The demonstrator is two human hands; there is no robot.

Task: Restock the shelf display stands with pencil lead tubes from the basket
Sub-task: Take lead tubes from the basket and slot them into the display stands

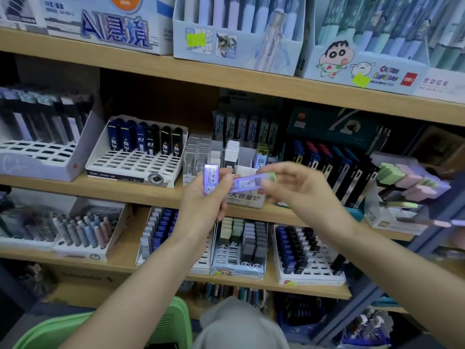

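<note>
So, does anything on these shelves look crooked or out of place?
On the top shelf, one clear pale-blue pen pack leans slanted over the front of its light blue cardboard display box, while the others stand upright inside. The white slotted stand below is mostly empty. Nothing looks spilled.

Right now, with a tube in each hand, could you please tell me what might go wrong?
The left hand grips one translucent purple lead tube, while the right hand only pinches a second purple tube with a green cap; it could slip and drop. The white slotted stand with dark blue tubes resembles its neighbours, so misplacing is possible.
</note>
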